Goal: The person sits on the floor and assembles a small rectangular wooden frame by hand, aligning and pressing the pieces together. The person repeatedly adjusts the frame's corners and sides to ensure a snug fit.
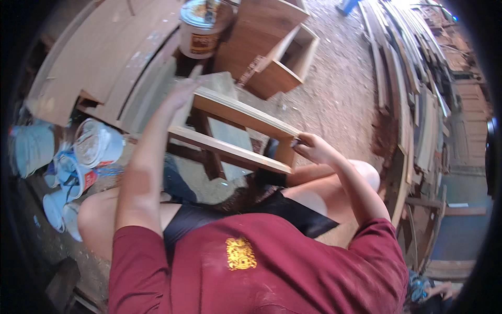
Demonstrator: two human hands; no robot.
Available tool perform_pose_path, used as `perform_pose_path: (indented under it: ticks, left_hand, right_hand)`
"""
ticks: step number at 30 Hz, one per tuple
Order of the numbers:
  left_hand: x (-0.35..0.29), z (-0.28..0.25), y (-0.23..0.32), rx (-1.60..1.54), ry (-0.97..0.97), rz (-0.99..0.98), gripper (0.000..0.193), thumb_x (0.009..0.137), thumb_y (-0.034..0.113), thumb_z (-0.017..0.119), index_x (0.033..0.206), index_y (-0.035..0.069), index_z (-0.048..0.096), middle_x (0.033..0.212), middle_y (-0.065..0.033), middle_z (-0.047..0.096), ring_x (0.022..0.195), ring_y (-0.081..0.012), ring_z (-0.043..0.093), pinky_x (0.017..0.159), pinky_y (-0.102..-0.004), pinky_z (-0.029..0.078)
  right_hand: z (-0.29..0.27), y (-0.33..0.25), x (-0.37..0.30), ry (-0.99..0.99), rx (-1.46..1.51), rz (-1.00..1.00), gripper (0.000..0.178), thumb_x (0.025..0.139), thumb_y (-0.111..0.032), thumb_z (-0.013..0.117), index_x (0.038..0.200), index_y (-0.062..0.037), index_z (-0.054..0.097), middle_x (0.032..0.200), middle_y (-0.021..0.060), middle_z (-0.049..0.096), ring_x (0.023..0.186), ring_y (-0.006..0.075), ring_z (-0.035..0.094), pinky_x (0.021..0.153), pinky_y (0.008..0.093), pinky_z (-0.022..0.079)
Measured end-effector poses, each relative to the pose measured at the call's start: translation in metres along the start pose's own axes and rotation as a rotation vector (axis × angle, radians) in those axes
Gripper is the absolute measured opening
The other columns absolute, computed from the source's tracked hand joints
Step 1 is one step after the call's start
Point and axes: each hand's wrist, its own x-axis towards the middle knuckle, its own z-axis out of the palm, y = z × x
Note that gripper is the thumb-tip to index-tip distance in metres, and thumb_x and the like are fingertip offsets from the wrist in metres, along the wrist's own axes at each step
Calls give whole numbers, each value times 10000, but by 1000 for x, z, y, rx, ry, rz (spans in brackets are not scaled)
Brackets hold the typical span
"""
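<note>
A long, narrow wooden frame point(235, 107) of pale timber slants across in front of my lap, its two long rails joined at the right by a short end piece. My left hand point(183, 91) is at the frame's far left end; it is blurred, and its fingers do not show clearly. At the right end, my right hand point(316, 149) is closed with bent fingers on the frame's corner. A small dark spot shows between its thumb and fingertips, too small to make out. Below the frame lies a grey board point(230, 141) beside darker wooden pieces.
A wooden box point(261, 47) with an open compartment stands beyond the frame, beside a lidded white bucket point(198, 39). Large wood panels point(94, 57) lie at the far left. White buckets point(97, 144) crowd the left side. Long planks point(400, 78) are stacked along the right.
</note>
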Motion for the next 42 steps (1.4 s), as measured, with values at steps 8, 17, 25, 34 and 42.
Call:
perform_pose_path:
  ticks: [8, 17, 25, 34, 42]
  left_hand:
    - [-20, 4, 28, 32, 141, -58, 544, 804, 552, 774, 881, 29, 649, 1002, -194, 699, 940, -275, 651, 856, -399, 496]
    - [-9, -4, 7, -25, 111, -44, 719, 984, 631, 461, 1259, -8, 643, 1296, -229, 633, 1264, -332, 567, 1099, -382, 384]
    - [-26, 2, 33, 24, 179, -224, 897, 982, 713, 287, 1398, -46, 519, 1431, -288, 507, 1394, -398, 432, 1167, -411, 303]
    - [-34, -8, 37, 115, 65, -133, 676, 934, 559, 572, 1263, -30, 617, 1222, -213, 668, 1126, -343, 635, 1005, -394, 462]
    - [-39, -7, 2, -54, 1, -251, 433, 779, 54, 754, 1186, 2, 617, 1060, -116, 707, 986, -227, 654, 898, -357, 512]
  right_hand:
    - [9, -35, 10, 30, -97, -251, 250, 990, -249, 633, 999, 1, 627, 751, 75, 573, 749, 116, 544, 665, 329, 468]
    - [-7, -38, 11, 147, 116, 88, 285, 999, -291, 581, 982, -12, 639, 721, 98, 624, 606, 180, 618, 530, 361, 486]
    - [32, -42, 29, 142, -8, -199, 383, 945, -353, 655, 1078, 6, 666, 1014, 229, 686, 961, 332, 672, 845, 422, 511]
    - [26, 22, 42, 597, 407, 237, 600, 771, -448, 844, 1013, 20, 557, 846, 94, 607, 750, 178, 575, 662, 350, 479]
    - [72, 23, 34, 601, 414, 302, 706, 705, -275, 887, 1213, 8, 487, 1126, 182, 628, 1014, 274, 627, 841, 412, 532]
